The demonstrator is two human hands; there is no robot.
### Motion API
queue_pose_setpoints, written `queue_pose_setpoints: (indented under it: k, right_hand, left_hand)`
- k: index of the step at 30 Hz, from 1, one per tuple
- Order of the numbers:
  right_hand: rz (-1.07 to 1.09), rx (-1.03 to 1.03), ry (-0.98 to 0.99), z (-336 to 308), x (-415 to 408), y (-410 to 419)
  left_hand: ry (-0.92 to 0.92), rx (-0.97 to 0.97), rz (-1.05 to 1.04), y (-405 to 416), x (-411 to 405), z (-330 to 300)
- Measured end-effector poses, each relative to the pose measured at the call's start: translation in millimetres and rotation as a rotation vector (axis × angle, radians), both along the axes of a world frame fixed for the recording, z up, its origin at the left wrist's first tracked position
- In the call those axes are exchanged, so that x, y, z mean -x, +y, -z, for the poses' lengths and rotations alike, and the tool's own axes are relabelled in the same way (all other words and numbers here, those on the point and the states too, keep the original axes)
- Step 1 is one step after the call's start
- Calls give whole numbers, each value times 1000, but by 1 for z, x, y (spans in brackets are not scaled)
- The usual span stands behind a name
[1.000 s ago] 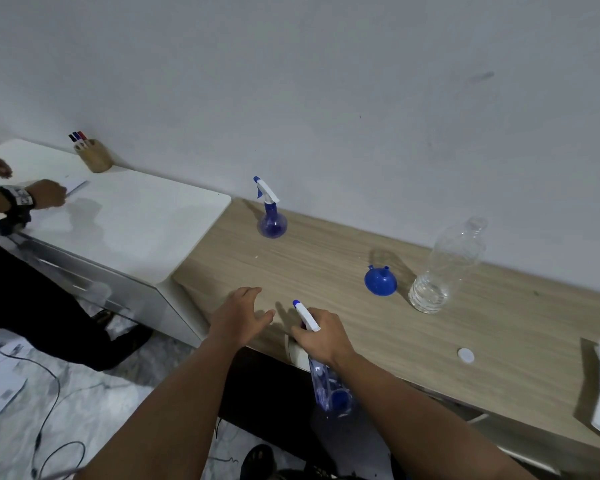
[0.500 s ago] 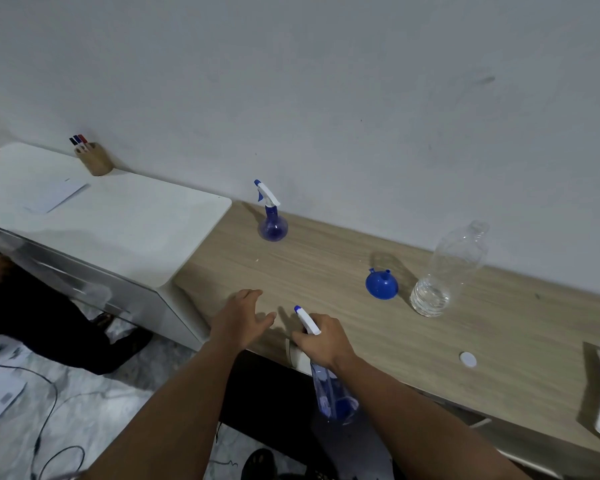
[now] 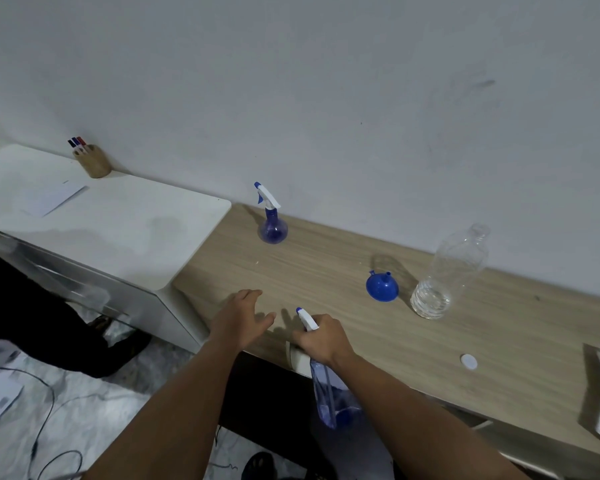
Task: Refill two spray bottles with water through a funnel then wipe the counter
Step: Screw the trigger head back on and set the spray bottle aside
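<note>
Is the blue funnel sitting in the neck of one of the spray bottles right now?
No, the blue funnel lies wide end down on the wooden counter, beside the clear water bottle and apart from both spray bottles.

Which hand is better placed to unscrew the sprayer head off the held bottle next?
Left, probably. The left hand is open and holds nothing, right beside the spray head. The right hand already has its grip around the neck of the spray bottle, so it would likely steady it.
</note>
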State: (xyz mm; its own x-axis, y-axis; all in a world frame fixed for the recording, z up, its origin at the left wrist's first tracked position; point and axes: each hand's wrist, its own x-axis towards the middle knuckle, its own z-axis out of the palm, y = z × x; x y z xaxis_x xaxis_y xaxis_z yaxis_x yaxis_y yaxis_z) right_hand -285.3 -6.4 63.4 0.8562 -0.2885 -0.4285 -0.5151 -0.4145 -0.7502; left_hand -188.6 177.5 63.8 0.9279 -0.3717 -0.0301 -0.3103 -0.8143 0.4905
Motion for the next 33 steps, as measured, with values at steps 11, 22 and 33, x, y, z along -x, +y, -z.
queue_pose_setpoints:
  k: [11,22,33]
  right_hand:
    - [19,32,31,-7,-17,8]
    - [69,60,17,-8,-47,12]
    - [378,-50,-355,-38,-116,-28]
  left_hand:
    - [69,-64,0,8,-15,5]
    - [148,-112,70,13,-53,14]
    - [741,255,182,-43,-79,5]
